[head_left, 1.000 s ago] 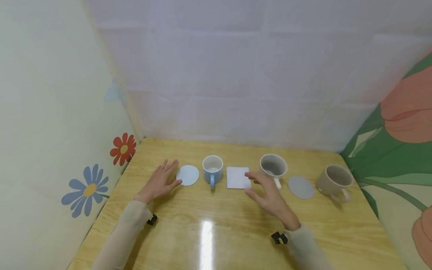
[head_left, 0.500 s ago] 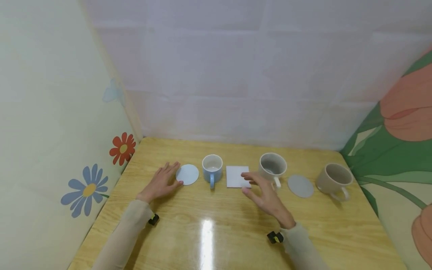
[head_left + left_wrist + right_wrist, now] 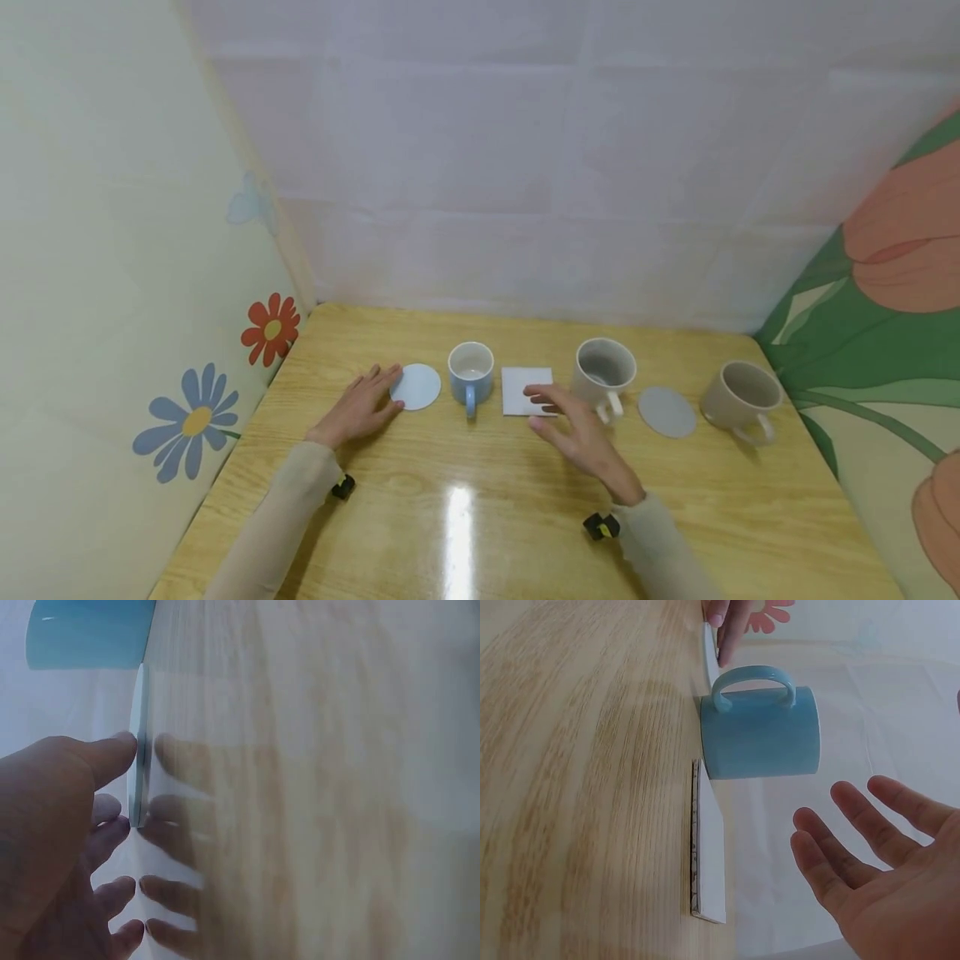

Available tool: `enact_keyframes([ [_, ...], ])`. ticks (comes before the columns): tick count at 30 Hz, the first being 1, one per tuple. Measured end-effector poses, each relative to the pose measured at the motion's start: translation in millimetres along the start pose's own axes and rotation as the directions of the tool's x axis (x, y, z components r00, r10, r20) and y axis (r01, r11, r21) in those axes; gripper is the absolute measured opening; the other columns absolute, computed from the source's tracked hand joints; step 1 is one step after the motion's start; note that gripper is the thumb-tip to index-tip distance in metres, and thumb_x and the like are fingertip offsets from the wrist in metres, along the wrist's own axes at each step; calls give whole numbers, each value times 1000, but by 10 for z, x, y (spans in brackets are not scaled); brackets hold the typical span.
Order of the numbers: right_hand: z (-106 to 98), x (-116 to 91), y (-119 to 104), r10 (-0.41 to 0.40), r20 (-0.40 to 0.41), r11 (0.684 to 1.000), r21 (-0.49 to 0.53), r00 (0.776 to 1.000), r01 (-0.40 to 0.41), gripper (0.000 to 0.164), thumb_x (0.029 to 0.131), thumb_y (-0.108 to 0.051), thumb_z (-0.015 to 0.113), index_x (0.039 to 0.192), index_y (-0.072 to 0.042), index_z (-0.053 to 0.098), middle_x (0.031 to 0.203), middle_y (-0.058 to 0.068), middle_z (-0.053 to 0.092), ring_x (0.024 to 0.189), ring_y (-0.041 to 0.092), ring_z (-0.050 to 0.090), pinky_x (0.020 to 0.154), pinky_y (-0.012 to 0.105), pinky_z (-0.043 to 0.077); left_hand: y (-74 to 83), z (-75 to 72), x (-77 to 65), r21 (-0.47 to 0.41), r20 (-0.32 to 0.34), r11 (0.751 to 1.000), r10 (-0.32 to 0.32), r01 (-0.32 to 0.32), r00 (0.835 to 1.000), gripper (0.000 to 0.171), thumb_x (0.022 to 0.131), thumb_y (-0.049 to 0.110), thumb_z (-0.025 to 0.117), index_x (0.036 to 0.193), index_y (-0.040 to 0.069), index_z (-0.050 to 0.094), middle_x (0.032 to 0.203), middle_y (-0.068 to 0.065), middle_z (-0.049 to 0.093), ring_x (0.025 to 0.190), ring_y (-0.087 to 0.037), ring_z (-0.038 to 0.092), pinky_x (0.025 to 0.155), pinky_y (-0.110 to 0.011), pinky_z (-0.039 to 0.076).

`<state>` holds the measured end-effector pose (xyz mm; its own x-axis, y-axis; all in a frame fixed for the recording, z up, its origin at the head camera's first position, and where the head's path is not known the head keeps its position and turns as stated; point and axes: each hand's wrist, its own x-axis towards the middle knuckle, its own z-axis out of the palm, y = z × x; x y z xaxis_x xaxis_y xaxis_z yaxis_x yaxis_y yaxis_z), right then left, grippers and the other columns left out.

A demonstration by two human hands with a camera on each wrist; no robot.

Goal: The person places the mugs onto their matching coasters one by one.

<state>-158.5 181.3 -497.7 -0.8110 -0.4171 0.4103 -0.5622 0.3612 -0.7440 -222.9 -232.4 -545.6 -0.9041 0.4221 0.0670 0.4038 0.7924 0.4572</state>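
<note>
My left hand [image 3: 358,410] is at the left edge of the light blue round coaster [image 3: 422,387], fingers extended, with fingertips and thumb right at its rim. In the left wrist view the thumb tip meets the coaster [image 3: 138,757] while the other fingers reach down to the tabletop. My right hand [image 3: 583,435] hovers by the white square coaster [image 3: 517,385], fingers spread and slightly bent, holding nothing. Between the two coasters stands a light blue mug [image 3: 471,390]. The right wrist view shows this mug [image 3: 761,739] ahead of the right fingers and the square coaster [image 3: 712,859] lying flat.
Right of the square coaster stands a white mug [image 3: 588,385], its handle close to my right hand. Further right are a grey round coaster [image 3: 667,412] and a beige mug [image 3: 726,410]. The wooden table [image 3: 390,517] meets a white cloth wall [image 3: 480,208] behind.
My left hand has edged right, fingertips now at the round coaster's rim. My right hand has drifted left over the square coaster, uncovering more of the white mug's handle. Mugs and coasters stay put.
</note>
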Motion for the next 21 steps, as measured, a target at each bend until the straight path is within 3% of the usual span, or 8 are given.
enact_keyframes([
  [16,160,63,15,57,38,987,147,998,-62,41,105,-8,60,141,11,57,138,32,64,119,58,65,101,70,54,-17,-6,-1,-4,35,1000,-12,12,999,65,109,28,61,163,0,38,170,-20,37,159,-54,23,126,-74,20],
  [21,215,77,36,65,36,984,166,997,-70,39,106,-7,59,140,11,58,138,31,65,118,58,65,104,58,58,-38,-6,5,-19,41,1000,-18,19,999,66,109,30,62,163,0,38,170,-19,37,159,-53,23,126,-74,19],
])
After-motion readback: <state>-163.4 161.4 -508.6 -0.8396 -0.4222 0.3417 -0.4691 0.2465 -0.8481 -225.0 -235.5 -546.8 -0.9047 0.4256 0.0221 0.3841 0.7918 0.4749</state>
